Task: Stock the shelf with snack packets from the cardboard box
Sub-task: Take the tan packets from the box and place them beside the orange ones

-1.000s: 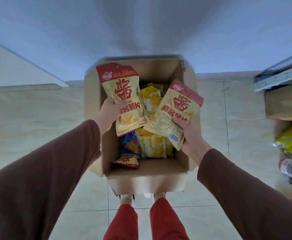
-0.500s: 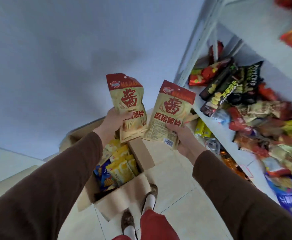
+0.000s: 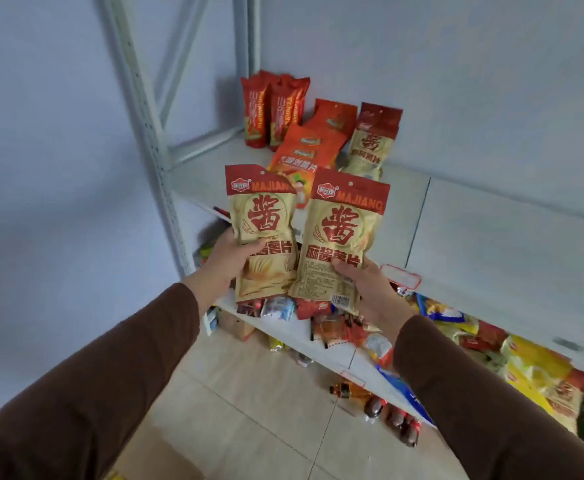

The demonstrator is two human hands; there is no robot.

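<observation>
Both packets had risen from the box to the upper shelf (image 3: 456, 216). Left hand (image 3: 224, 259) gripped the left packet (image 3: 261, 233); right hand (image 3: 370, 289) gripped the right packet (image 3: 342, 237). Best stood beside the matching packet (image 3: 370, 140), labels outward.

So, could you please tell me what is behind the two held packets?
Behind the held packets, orange packets lie on the shelf; their lower parts are covered.
</observation>
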